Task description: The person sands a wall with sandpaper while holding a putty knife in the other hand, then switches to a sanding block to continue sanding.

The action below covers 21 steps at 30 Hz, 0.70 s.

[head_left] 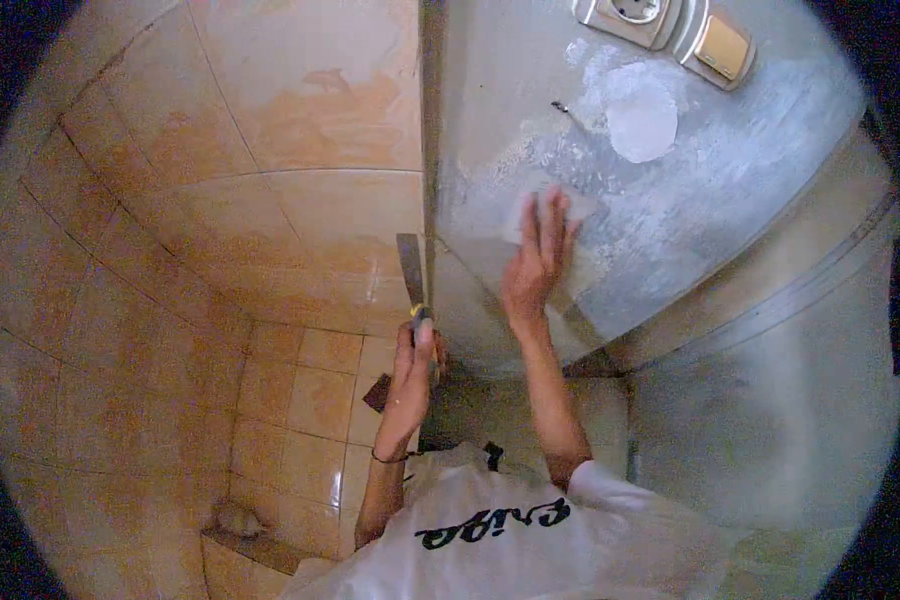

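Glossy orange-beige wall tiles fill the left side and run down to a small ledge near the bottom. At the top, a socket sits just beside a tan switch, and a round white patch lies below them.

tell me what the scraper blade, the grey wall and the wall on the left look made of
The scraper in the left hand has a blade that looks like thin metal, flat and dull grey. The grey wall seems to be cement plaster: matt, with paler filler patches smeared on it. The left wall is probably glazed ceramic tile: beige-orange squares, glossy, with grout lines.
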Motion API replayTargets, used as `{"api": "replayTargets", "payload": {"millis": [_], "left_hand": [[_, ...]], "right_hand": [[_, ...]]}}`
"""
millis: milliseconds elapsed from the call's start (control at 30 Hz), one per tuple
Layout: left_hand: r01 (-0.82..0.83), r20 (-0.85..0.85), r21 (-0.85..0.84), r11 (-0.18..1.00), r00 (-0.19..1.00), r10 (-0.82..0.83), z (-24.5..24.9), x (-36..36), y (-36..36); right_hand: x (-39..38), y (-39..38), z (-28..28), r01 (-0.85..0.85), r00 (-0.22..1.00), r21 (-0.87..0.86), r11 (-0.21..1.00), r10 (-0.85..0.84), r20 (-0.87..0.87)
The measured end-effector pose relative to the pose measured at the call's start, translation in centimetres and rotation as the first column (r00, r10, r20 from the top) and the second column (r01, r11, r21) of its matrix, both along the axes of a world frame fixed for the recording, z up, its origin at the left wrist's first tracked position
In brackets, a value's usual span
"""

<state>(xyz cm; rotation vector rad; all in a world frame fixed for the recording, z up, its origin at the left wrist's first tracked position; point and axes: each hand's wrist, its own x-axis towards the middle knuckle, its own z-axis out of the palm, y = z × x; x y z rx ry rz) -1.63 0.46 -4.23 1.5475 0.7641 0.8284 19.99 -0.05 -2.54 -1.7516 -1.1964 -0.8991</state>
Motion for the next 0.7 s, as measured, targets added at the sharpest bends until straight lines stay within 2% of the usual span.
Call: {"api": "replayTargets", "payload": {"millis": [67, 100, 133, 200, 233, 333, 367, 400, 500, 533, 567, 600, 633, 700], "left_hand": [[0.100, 0.107, -0.277, 0.956, 0.992, -0.073, 0.0, -0.3, 0.2], [0.103, 0.109, -0.279, 0.955, 0.991, -0.075, 0.2, -0.1, 0.1], [0.085, 0.115, -0.287, 0.954, 0.992, -0.054, 0.4, -0.1, -0.1], [0.067, 0.117, -0.289, 0.955, 0.993, -0.034, 0.5, -0.3, -0.2], [0.070, 0.105, -0.251, 0.965, 0.993, -0.045, 0.6, -0.6, -0.3], [0.090, 0.086, -0.213, 0.973, 0.994, -0.073, 1.1, -0.8, -0.2], [0.119, 0.071, -0.208, 0.971, 0.992, -0.106, 1.2, -1.1, -0.6], [0.117, 0.066, -0.213, 0.970, 0.992, -0.105, 1.0, -1.5, -0.9], [0.115, 0.021, -0.145, 0.983, 0.993, -0.113, 1.0, -1.4, -0.8], [0.087, 0.026, -0.168, 0.982, 0.996, -0.084, 1.2, -1.3, -1.1], [0.062, 0.033, -0.189, 0.980, 0.998, -0.057, 1.2, -1.2, -1.3], [0.071, 0.031, -0.188, 0.980, 0.997, -0.067, 1.0, -1.2, -1.4], [0.098, 0.052, -0.224, 0.970, 0.995, -0.089, 0.8, -1.2, -1.4], [0.130, 0.075, -0.256, 0.958, 0.991, -0.114, 0.7, -0.8, -1.2]], "right_hand": [[-0.9, 0.3, 0.9, 0.060, 0.994, 0.207, 0.977, -0.039, -0.107], [-0.7, 1.1, 0.1, -0.005, 0.997, 0.132, 0.991, 0.014, -0.070], [-0.4, 0.9, -0.7, -0.003, 0.997, 0.128, 0.992, 0.013, -0.071], [0.2, 0.6, -1.3, 0.064, 0.998, -0.034, 0.997, -0.063, 0.011], [0.3, 0.1, -0.7, 0.108, 0.994, 0.116, 0.987, -0.107, -0.011], [-0.3, 0.5, -1.9, 0.007, 1.000, 0.088, 0.996, -0.005, -0.030], [-0.1, 0.2, -2.0, 0.021, 1.000, -0.119, 0.993, -0.021, 0.005], [0.2, -0.5, -2.3, 0.019, 1.000, -0.123, 0.992, -0.020, 0.000], [0.7, -0.7, -1.5, 0.051, 0.998, 0.108, 0.993, -0.047, -0.038], [0.6, -0.7, -1.8, 0.052, 0.998, 0.107, 0.993, -0.049, -0.038], [0.8, -0.8, -2.1, 0.053, 0.998, 0.027, 0.998, -0.052, -0.037], [0.6, -1.0, -2.0, 0.058, 0.997, -0.054, 0.997, -0.061, -0.041], [0.7, -1.3, -1.8, 0.066, 0.997, -0.051, 0.997, -0.068, -0.042], [0.9, -1.6, -1.2, 0.155, 0.975, 0.165, 0.974, -0.124, -0.185]]}}
